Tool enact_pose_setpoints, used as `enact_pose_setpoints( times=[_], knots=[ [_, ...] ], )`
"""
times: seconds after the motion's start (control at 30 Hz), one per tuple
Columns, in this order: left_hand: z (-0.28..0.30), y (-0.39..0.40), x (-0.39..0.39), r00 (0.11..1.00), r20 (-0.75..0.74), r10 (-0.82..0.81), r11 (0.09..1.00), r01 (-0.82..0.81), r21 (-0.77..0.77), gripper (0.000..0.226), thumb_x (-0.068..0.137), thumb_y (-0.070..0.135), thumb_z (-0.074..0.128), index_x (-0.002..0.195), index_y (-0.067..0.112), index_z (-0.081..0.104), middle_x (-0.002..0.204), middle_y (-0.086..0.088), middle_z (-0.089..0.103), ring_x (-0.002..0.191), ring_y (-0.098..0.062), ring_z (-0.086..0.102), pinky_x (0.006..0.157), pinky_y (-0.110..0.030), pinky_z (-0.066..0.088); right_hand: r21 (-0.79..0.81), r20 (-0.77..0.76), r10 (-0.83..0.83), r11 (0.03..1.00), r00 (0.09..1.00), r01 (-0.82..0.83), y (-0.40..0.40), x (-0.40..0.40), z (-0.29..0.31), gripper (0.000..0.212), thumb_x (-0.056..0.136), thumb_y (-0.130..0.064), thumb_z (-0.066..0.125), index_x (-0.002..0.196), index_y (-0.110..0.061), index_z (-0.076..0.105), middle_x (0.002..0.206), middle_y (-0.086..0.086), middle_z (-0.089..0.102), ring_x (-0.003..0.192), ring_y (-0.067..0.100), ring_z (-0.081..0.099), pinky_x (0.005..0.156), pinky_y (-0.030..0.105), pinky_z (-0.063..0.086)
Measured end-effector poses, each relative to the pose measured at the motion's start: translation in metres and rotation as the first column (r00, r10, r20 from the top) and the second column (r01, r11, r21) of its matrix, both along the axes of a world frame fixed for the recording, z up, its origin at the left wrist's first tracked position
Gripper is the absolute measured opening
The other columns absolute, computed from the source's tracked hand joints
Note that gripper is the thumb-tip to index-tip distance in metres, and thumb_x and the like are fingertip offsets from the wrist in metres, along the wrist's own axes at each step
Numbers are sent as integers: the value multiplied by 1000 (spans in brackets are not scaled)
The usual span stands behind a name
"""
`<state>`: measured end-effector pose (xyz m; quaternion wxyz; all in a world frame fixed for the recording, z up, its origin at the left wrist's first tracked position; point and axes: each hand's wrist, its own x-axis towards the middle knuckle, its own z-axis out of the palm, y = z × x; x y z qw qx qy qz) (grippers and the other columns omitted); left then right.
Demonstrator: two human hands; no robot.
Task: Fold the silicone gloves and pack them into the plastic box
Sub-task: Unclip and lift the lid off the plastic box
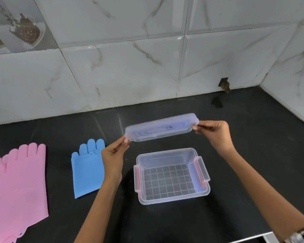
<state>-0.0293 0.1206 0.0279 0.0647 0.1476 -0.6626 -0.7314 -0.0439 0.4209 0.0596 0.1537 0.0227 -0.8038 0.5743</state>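
A clear plastic box stands open on the black counter, with a grid pattern on its floor, red-lined side clasps and nothing inside. Above and behind it, the translucent lid is held in the air. My left hand pinches the lid's left end and my right hand pinches its right end. A blue silicone glove lies flat to the left of the box, fingers pointing away from me. Pink silicone gloves lie flat at the far left, partly cut off by the frame.
The black counter meets a marble-tiled wall at the back and on the right. A small dark hole sits in the wall at counter level, with a dark stain below it. The counter's front edge runs along the lower right.
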Motion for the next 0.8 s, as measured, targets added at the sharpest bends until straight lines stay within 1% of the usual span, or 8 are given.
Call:
enact_pose_setpoints(
  times=[0.1, 0.2, 0.37, 0.47, 0.53, 0.6, 0.7, 0.8],
  knots=[
    [-4, 0, -42, 998, 32, 59, 995, -56, -86, 27, 83, 15, 71, 110, 10, 70, 106, -5, 73, 99, -16, 68, 100, -39, 49, -57, 156, -119, 990, 981, 129, -13, -31, -16, 18, 76, -8, 75, 94, -6, 75, 81, 5, 75, 73, 13, 73, 63, 17, 57],
    [-16, -3, -71, 993, 85, 77, 974, -57, -218, 20, 81, 9, 73, 100, 9, 74, 96, -6, 74, 95, -21, 68, 96, -36, 52, -43, 264, -184, 978, 947, 202, -20, -52, -39, 16, 74, -8, 77, 89, -4, 75, 73, 5, 73, 68, 15, 72, 56, 16, 56],
    [-37, -4, -90, 986, 147, 85, 945, -33, -324, 14, 80, 7, 73, 93, 7, 76, 91, -8, 75, 86, -18, 68, 85, -28, 54, 36, 411, -207, 977, 888, 212, -24, -69, -70, 18, 77, -3, 74, 95, 1, 73, 83, 13, 74, 72, 20, 71, 54, 14, 56],
    [-45, -4, -93, 977, 188, 101, 932, -27, -360, 13, 82, 7, 72, 94, 8, 76, 95, -8, 74, 88, -19, 67, 73, -20, 49, 123, 424, -168, 984, 890, 128, -30, -69, -77, 18, 84, -5, 67, 102, -3, 72, 93, 10, 74, 83, 25, 71, 64, 20, 59],
    [-50, -5, -93, 972, 214, 96, 933, -13, -361, 14, 82, 5, 71, 95, 7, 76, 96, -9, 74, 89, -21, 67, 76, -22, 51, 231, 440, -134, 972, 888, 33, -32, -68, -78, 19, 90, -9, 61, 104, -3, 71, 101, 15, 73, 90, 32, 69, 79, 36, 59],
    [-52, -5, -90, 969, 236, 73, 935, 16, -355, 16, 82, 6, 71, 98, 8, 74, 98, -9, 74, 88, -18, 67, 81, -24, 51, 284, 481, -86, 957, 873, -62, -34, -67, -75, 24, 93, -14, 56, 102, 4, 68, 106, 25, 68, 96, 40, 64, 89, 49, 53],
    [-49, -6, -83, 971, 240, 13, 938, 72, -340, 22, 83, 7, 70, 106, 7, 71, 103, -7, 73, 94, -18, 67, 90, -25, 49, 327, 520, -47, 934, 853, -148, -34, -63, -63, 25, 95, -14, 51, 110, 2, 63, 113, 20, 66, 96, 33, 62, 93, 44, 51],
    [-33, -7, -70, 978, 206, -27, 926, 102, -363, 27, 86, 11, 67, 113, 7, 67, 112, -9, 71, 105, -21, 65, 99, -33, 48, 352, 471, -62, 928, 880, -123, -30, -52, -42, 33, 95, -10, 51, 125, 4, 54, 127, 19, 60, 116, 33, 56, 102, 43, 44]
  ],
)
